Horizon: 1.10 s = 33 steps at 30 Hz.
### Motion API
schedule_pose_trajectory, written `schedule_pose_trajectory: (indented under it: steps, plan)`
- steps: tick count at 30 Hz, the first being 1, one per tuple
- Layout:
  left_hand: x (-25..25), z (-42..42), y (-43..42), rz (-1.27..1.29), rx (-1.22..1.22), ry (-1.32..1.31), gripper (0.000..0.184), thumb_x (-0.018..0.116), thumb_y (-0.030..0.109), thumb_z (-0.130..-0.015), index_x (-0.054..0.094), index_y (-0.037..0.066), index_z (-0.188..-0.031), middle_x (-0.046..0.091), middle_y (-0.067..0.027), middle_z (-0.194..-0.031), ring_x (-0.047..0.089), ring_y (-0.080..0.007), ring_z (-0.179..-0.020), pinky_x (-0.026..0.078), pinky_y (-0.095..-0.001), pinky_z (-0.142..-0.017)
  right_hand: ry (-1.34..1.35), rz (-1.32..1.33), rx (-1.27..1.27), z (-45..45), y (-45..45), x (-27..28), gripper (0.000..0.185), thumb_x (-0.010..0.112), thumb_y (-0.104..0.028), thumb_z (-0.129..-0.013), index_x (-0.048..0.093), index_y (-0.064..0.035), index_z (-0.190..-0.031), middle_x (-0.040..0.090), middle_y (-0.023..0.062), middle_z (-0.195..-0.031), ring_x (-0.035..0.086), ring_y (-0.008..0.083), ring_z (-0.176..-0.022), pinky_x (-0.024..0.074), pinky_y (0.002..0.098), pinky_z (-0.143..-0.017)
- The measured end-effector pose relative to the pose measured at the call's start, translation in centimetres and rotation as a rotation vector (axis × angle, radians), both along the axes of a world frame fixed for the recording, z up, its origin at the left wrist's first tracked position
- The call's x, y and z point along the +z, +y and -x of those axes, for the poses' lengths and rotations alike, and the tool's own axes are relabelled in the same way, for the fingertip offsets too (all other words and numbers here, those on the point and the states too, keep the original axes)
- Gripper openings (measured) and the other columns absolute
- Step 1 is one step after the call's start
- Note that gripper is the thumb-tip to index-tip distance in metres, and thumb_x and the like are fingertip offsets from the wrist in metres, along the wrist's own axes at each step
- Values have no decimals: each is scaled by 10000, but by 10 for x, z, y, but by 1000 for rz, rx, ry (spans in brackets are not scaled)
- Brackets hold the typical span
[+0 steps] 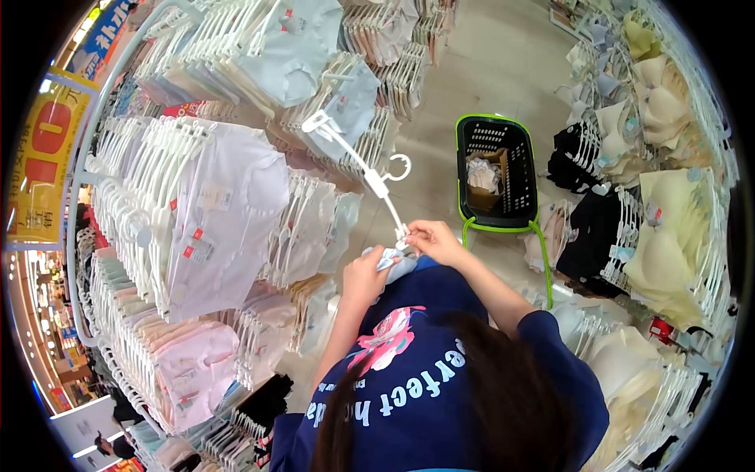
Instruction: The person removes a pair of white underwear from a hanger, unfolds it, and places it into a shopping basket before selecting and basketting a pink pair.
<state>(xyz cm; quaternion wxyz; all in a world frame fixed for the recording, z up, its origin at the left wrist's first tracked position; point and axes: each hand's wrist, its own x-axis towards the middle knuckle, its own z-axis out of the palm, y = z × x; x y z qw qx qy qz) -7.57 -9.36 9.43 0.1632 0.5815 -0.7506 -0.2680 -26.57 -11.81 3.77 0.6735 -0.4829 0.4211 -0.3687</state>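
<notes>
A white clip hanger (377,182) slants up and away from my body, with its round hook to the right and one clip at the far end. My right hand (437,242) is closed in a pinch at the hanger's near clip. Just beside it my left hand (364,277) is closed on a light blue cloth garment (403,270), bunched up close to my shirt. Whether the garment is still in the near clip cannot be made out, as my fingers cover part of it.
Racks of hanging underwear (236,197) stand close on my left. Bras on hangers (668,228) line the right side. A black basket with a green rim (497,118) sits on the floor ahead, holding a cardboard box (481,197) and pale cloth (483,175).
</notes>
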Motion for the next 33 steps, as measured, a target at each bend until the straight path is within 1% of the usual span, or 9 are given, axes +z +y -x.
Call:
schedule_pose_trajectory:
  steps: [2,5,7,9,12,23,27,30,33]
  plan:
    - [-4,-1,-1,-7,50,16,296,641,325,-782,519,56,-776,586,-164,-687,568,-378,-663,425,-431,-536,26,51,-83,17,-20,-5,106,576,-81,-853,589,3,-916,616,19,-719,534,60,-576,453,222,-528]
    - [-9,-12,-1,9,131,30,315,660,310,-773,518,30,-754,575,-197,-674,555,-398,-664,415,-425,-531,374,262,-86,64,-69,2,87,578,-81,-838,593,-4,-876,629,57,-719,571,87,-577,478,250,-544]
    - [-11,-23,1,17,164,8,308,660,305,-773,522,29,-763,575,-198,-677,555,-401,-666,414,-428,-534,653,499,-109,102,-116,-13,74,566,-63,-807,576,9,-822,599,142,-695,586,228,-560,468,325,-525]
    - [-13,-29,6,17,210,41,312,662,299,-771,517,23,-772,574,-196,-682,556,-405,-666,409,-436,-532,829,611,-124,129,-162,-1,93,565,-80,-798,562,11,-778,585,196,-745,587,355,-709,472,397,-623]
    - [-21,-39,17,9,266,-53,324,665,305,-769,512,19,-777,572,-195,-678,555,-407,-659,407,-436,-525,1088,731,-75,147,-224,-1,104,564,-83,-785,534,15,-771,582,211,-796,575,386,-809,464,431,-683]
    - [-31,-50,49,-108,529,-159,270,653,326,-766,551,80,-806,598,-175,-709,575,-387,-699,435,-441,-561,1003,897,-92,98,-384,-4,89,476,-69,-808,530,-12,-850,576,190,-860,578,366,-844,465,415,-706]
    - [-32,-50,53,-126,581,-170,266,647,320,-769,536,82,-812,604,-176,-713,577,-394,-689,437,-450,-558,930,929,-1,72,-421,-10,121,459,-83,-810,534,-24,-885,570,182,-873,574,353,-856,456,401,-725]
    - [-34,-49,55,-153,620,-175,265,642,313,-773,524,80,-818,601,-185,-715,576,-400,-692,437,-455,-560,940,917,86,63,-435,-18,192,495,5,-796,529,-14,-984,574,184,-905,591,313,-858,469,361,-732]
    - [-30,-48,56,-167,668,-190,258,638,298,-778,520,72,-817,600,-189,-715,575,-403,-694,437,-456,-564,935,1045,66,71,-431,-17,165,461,-49,-810,504,-37,-969,552,174,-931,564,353,-868,457,393,-725]
